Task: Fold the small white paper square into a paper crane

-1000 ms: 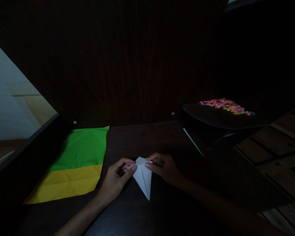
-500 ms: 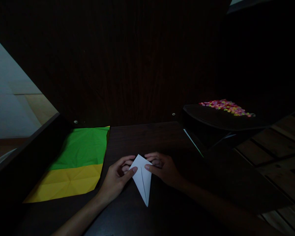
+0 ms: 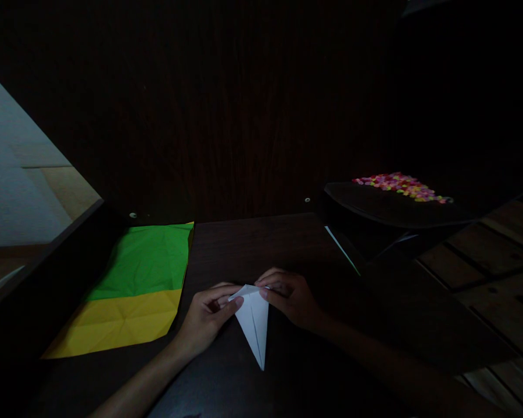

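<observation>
White paper (image 3: 253, 319) is pinched by left hand (image 3: 204, 319) and right hand (image 3: 293, 297); colourful pieces (image 3: 398, 184) sit on a dark surface (image 3: 366, 204).

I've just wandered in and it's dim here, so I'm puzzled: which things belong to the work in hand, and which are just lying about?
In hand:
folded white paper
left hand and right hand, both holding it

Seemingly just lying about:
green and yellow paper, to the left
small colourful pieces, on a dark surface to the right
thin pale strip, also right
</observation>
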`<move>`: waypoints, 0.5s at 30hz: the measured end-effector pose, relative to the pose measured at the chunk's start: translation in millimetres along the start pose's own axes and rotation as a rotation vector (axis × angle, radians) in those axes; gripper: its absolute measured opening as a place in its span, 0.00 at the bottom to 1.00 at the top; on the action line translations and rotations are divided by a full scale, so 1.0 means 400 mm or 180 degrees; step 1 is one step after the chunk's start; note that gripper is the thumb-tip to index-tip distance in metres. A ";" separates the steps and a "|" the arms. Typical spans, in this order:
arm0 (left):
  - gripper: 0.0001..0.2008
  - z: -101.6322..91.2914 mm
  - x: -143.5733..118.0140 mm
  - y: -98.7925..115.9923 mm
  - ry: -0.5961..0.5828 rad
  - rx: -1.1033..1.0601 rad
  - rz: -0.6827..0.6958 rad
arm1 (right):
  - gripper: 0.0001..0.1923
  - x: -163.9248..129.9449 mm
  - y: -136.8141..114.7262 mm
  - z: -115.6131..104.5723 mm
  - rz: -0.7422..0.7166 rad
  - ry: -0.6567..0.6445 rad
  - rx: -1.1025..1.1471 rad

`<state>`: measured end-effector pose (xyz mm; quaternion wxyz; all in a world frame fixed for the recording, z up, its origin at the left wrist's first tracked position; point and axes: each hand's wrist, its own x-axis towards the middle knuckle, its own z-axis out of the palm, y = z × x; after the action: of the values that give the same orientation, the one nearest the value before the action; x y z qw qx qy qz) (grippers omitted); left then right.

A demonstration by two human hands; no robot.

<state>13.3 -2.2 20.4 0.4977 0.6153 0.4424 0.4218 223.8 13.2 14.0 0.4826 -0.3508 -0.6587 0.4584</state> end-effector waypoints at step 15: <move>0.14 -0.024 0.000 0.014 -0.0312 -0.0322 -0.0061 | 0.10 -0.001 0.000 -0.009 -0.0311 -0.0183 -0.0026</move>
<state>4.7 -0.5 27.5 0.5533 0.6050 0.4015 0.4082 227.3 13.8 14.1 0.4838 -0.3069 -0.6905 0.4415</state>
